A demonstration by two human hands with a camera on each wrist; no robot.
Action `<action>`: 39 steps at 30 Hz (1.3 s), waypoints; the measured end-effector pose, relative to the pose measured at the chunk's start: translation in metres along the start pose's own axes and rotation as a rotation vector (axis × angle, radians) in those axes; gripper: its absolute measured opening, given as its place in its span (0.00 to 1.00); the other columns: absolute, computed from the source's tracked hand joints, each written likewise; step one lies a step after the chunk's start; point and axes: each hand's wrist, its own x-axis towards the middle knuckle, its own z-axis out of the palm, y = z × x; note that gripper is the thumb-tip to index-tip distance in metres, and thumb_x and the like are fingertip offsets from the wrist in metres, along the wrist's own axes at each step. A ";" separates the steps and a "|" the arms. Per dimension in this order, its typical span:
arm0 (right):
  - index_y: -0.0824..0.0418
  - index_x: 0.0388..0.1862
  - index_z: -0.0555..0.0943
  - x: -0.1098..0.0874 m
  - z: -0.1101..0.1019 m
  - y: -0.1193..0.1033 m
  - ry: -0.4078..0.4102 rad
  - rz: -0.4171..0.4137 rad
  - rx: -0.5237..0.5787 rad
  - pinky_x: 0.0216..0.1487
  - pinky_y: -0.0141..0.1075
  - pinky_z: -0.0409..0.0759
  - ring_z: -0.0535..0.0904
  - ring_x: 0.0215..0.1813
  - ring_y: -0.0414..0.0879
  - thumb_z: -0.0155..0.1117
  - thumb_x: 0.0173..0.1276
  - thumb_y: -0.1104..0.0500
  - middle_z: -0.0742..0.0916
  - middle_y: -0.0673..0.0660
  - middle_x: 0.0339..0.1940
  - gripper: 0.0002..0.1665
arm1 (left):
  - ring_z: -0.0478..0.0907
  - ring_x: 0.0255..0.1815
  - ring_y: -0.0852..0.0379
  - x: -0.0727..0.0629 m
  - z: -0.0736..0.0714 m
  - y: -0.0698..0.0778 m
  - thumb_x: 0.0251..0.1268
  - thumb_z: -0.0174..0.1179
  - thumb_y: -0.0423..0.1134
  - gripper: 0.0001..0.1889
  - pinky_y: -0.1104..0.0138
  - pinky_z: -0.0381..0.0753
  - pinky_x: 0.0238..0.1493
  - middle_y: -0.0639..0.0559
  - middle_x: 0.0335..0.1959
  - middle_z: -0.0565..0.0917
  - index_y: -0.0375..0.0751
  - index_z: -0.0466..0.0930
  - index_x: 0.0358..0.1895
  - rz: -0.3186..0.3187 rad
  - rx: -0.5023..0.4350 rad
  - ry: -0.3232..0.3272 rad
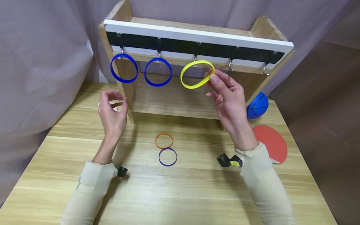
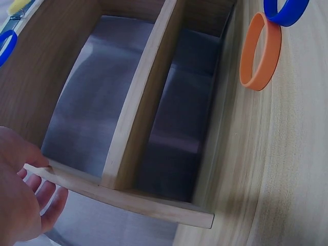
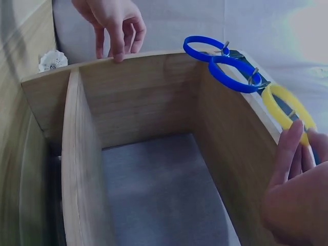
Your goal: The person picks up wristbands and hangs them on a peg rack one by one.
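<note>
My right hand (image 1: 230, 100) pinches a yellow wristband (image 1: 192, 87) by its right side, at the middle hook (image 1: 195, 58) of the rack. The hook's tip shows inside the band's loop; whether the band rests on it I cannot tell. Blue wristbands hang from the two hooks to the left, one farthest left (image 1: 127, 82) and one beside it (image 1: 157, 85). With thumb inside and fingers outside, my left hand (image 1: 112, 112) grips the left side panel of the wooden shelf (image 2: 128, 202). On the table lie an orange wristband (image 2: 271, 51) and a dark blue one (image 1: 167, 165), touching.
Two bare hooks, one nearer (image 1: 231, 66) and one at the far right (image 1: 265, 70), stick out from the rack. A blue ball (image 1: 258, 106) and a red paddle (image 1: 270, 142) lie right of the shelf. Grey curtain (image 1: 42, 47) hangs behind.
</note>
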 end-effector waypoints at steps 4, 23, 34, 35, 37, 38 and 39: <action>0.73 0.54 0.80 0.001 0.001 0.001 0.034 -0.013 -0.021 0.36 0.33 0.88 0.83 0.43 0.52 0.71 0.61 0.66 0.85 0.65 0.50 0.22 | 0.78 0.42 0.42 -0.001 0.000 0.000 0.55 0.61 0.17 0.15 0.65 0.88 0.41 0.32 0.40 0.78 0.20 0.71 0.46 0.001 0.003 0.001; 0.67 0.55 0.81 -0.016 -0.013 0.018 0.005 -0.095 -0.402 0.28 0.35 0.88 0.82 0.42 0.54 0.67 0.67 0.60 0.84 0.66 0.51 0.19 | 0.78 0.42 0.43 -0.001 0.000 0.000 0.55 0.61 0.17 0.15 0.64 0.88 0.41 0.32 0.40 0.78 0.20 0.71 0.46 0.005 0.004 0.000; 0.56 0.42 0.86 -0.057 -0.035 0.085 -0.315 0.048 -1.233 0.31 0.35 0.84 0.80 0.33 0.41 0.72 0.63 0.57 0.86 0.45 0.31 0.10 | 0.78 0.42 0.43 0.000 0.001 0.000 0.55 0.62 0.18 0.15 0.63 0.88 0.41 0.33 0.40 0.78 0.20 0.71 0.46 0.000 0.003 0.004; 0.56 0.41 0.86 -0.060 -0.036 0.093 -0.356 0.069 -1.288 0.31 0.34 0.84 0.80 0.32 0.39 0.72 0.62 0.57 0.85 0.43 0.29 0.09 | 0.78 0.42 0.44 0.000 0.001 0.000 0.55 0.62 0.18 0.15 0.64 0.88 0.42 0.33 0.40 0.78 0.21 0.71 0.46 -0.001 0.004 0.004; 0.53 0.38 0.86 -0.067 -0.036 0.106 -0.416 0.102 -1.396 0.30 0.32 0.82 0.79 0.30 0.36 0.72 0.61 0.57 0.84 0.40 0.27 0.06 | 0.78 0.42 0.44 0.000 0.001 0.000 0.55 0.62 0.18 0.15 0.64 0.88 0.42 0.33 0.40 0.78 0.21 0.71 0.46 -0.003 0.007 0.006; 0.51 0.37 0.86 -0.070 -0.036 0.113 -0.443 0.115 -1.446 0.30 0.31 0.80 0.79 0.30 0.34 0.72 0.61 0.56 0.84 0.39 0.26 0.05 | 0.78 0.42 0.44 0.000 0.001 0.000 0.55 0.62 0.18 0.15 0.64 0.88 0.42 0.33 0.40 0.78 0.21 0.71 0.46 -0.004 0.008 0.006; 0.50 0.36 0.86 -0.073 -0.035 0.118 -0.463 0.126 -1.488 0.29 0.31 0.79 0.78 0.29 0.33 0.73 0.61 0.55 0.83 0.38 0.25 0.05 | 0.78 0.42 0.44 0.000 0.001 0.000 0.55 0.62 0.18 0.15 0.64 0.88 0.42 0.33 0.40 0.78 0.21 0.71 0.46 -0.004 0.008 0.006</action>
